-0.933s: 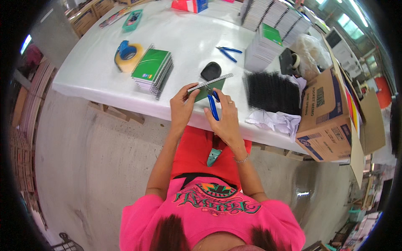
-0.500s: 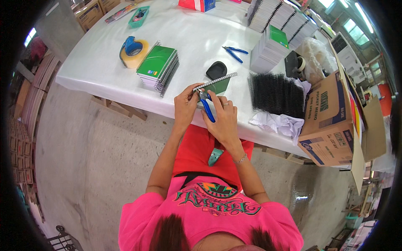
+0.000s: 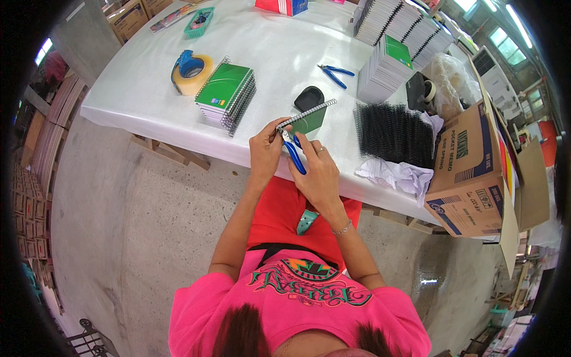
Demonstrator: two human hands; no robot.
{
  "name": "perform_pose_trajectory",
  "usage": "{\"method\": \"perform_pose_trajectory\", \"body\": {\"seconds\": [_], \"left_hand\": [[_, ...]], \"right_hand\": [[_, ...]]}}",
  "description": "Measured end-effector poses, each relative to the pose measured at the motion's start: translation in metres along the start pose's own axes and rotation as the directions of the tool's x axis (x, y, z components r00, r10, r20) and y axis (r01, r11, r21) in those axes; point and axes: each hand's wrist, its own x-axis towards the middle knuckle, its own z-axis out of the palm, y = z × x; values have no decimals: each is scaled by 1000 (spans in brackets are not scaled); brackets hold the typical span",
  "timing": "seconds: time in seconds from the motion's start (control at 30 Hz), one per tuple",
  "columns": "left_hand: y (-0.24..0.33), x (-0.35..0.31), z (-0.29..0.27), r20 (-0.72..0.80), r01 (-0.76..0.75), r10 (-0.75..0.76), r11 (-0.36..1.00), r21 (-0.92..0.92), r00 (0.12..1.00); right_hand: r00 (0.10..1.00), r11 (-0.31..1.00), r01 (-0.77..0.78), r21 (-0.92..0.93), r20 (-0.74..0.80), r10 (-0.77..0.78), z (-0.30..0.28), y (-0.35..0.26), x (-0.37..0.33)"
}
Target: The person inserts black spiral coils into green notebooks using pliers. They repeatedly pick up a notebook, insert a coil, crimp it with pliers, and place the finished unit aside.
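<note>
My left hand [image 3: 265, 147] is closed on the near left end of a green spiral notebook [image 3: 309, 122], its wire coil running along the upper edge. In my right hand [image 3: 318, 172] is a pair of blue-handled wire cutters [image 3: 294, 156], with the jaws at the coil's end beside my left fingertips. Whether the jaws touch the wire is too small to tell. A black dish [image 3: 309, 98] lies just beyond the notebook. To the left stands a stack of green spiral notebooks [image 3: 223, 89]; a second pair of blue cutters [image 3: 334, 75] rests farther off.
Black coils [image 3: 392, 135] lie in a heap on the right, with crumpled white cloth [image 3: 397, 176] before them. An open cardboard box [image 3: 467, 160] sits at the table's right edge. Notebook stacks [image 3: 383, 68] stand behind. A tape dispenser [image 3: 191, 74] and teal basket [image 3: 199, 24] are at the left.
Both hands stay at the coil's end. The cutters' jaws have shifted slightly and the handles look a little different in angle; the whole view has moved a touch.
</note>
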Motion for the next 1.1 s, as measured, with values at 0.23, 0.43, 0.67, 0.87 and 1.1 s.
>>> {"method": "perform_pose_trajectory", "body": {"seconds": [0.23,0.43,0.67,0.87,1.1], "left_hand": [[7,-5,1,24,-98,96,989,112,995],[48,18,-25,-92,-21,30,994,105,995],[112,99,-112,-108,-264,297,932,247,949],[115,181,-147,230,-483,425,744,462,875],[81,229,-115,622,-546,112,615,569,775]], "right_hand": [[486,-237,-871,430,822,-298,-26,40,23],[789,683,-571,455,534,303,-22,55,21],[917,886,-396,-241,-157,367,31,87,16],[922,899,-348,-268,-272,276,41,87,10],[919,898,-362,-251,-258,298,40,85,8]]}}
